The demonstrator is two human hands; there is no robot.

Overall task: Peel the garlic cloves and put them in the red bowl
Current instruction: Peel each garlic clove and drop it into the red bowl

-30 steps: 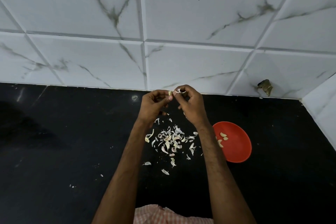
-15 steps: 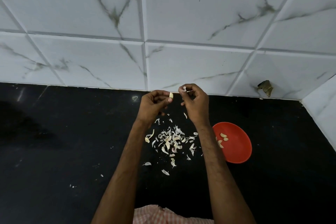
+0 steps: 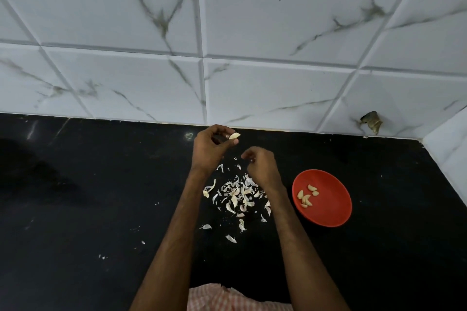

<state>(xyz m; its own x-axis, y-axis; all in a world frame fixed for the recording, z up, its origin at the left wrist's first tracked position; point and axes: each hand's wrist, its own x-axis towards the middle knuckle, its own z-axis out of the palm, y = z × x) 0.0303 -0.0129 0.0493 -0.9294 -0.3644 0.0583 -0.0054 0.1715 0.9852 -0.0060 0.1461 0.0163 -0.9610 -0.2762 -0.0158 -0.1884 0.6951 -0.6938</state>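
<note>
Pinching a single garlic clove [image 3: 234,136] between thumb and forefinger, the left hand [image 3: 211,151] is raised above the far edge of the table [image 3: 101,184], wrist bent, remaining fingers [image 3: 223,131] curled under. The clove looks pale and largely bare.

Handling assessment: it is judged very light, firm but bruisable, and slick once skinned. It is best held across its flat sides near the thick end, leaving the tip free for any remaining skin.

The right hand [image 3: 261,168] sits lower and just beside the left, apart from the clove, fingers loosely curled. Whether it pinches a scrap of skin cannot be determined.

Papery skins [image 3: 238,195] lie scattered on the table beneath both forearms. The red bowl [image 3: 331,209] stands to the right and holds several peeled cloves [image 3: 307,197].
</note>
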